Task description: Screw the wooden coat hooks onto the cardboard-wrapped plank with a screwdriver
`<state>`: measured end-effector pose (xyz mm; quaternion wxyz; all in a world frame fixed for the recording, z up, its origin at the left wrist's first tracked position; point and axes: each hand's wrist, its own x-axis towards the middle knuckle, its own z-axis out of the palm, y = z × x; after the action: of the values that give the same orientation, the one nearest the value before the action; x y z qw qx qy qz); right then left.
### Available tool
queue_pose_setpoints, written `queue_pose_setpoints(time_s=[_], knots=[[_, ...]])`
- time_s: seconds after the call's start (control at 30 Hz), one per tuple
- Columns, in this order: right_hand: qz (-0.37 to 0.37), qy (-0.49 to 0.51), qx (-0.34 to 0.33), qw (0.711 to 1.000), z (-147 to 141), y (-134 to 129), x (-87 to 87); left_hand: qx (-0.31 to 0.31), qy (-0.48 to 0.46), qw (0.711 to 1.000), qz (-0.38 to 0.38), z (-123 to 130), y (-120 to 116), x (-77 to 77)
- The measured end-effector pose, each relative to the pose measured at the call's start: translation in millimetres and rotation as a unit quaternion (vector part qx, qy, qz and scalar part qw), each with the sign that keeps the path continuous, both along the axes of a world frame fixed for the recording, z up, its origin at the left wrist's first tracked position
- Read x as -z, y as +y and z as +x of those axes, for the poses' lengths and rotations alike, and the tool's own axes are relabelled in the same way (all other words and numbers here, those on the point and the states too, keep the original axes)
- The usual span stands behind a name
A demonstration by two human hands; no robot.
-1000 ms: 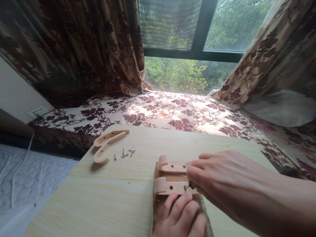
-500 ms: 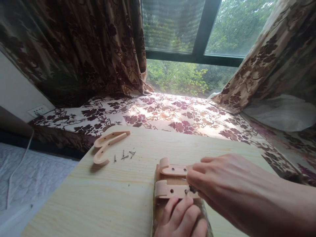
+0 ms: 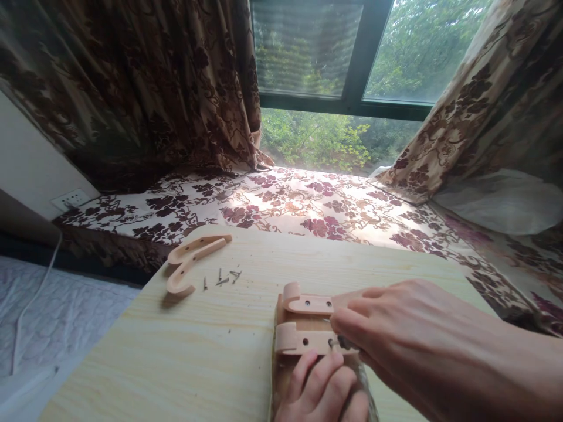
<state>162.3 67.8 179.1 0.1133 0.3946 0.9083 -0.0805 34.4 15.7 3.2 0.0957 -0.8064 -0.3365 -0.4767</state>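
Observation:
A brown wooden board (image 3: 281, 381) lies on the table with two pale wooden hooks across it. The farther hook (image 3: 295, 302) has screws in both its visible holes. In the nearer hook (image 3: 287, 339), the left hole is bare, and a screw (image 3: 332, 344) stands in the other visible hole. My left hand (image 3: 323, 387) presses its curled fingers against this hook's near edge, holding it to the board. Closed above the hook's right end, my right hand (image 3: 387, 328) grips a small dark metal tool (image 3: 345, 342), mostly hidden, against the screw.
Two more wooden hooks (image 3: 206, 249) lie at the table's far left corner. Several loose screws (image 3: 223, 281) are beside them on the pale wooden table (image 3: 176, 363). Behind it are a flowered window seat (image 3: 281, 199), curtains (image 3: 211, 88) and a window.
My right hand has turned slightly at the screw, with the tool still in its fingers. My left hand keeps its place on the nearer hook.

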Motion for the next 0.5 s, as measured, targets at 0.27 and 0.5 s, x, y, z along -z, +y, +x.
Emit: queue_pose_setpoints(time_s=[0.27,0.5], knots=[[0.043,0.027,0.001,0.999,4,-1,7.1,0.011,0.012,1.0,-0.012,-1,-2,-0.4],[0.059,0.039,0.027,0.997,8,-4,-5.6,0.04,0.064,0.996,-0.047,-10,-5,-2.1]])
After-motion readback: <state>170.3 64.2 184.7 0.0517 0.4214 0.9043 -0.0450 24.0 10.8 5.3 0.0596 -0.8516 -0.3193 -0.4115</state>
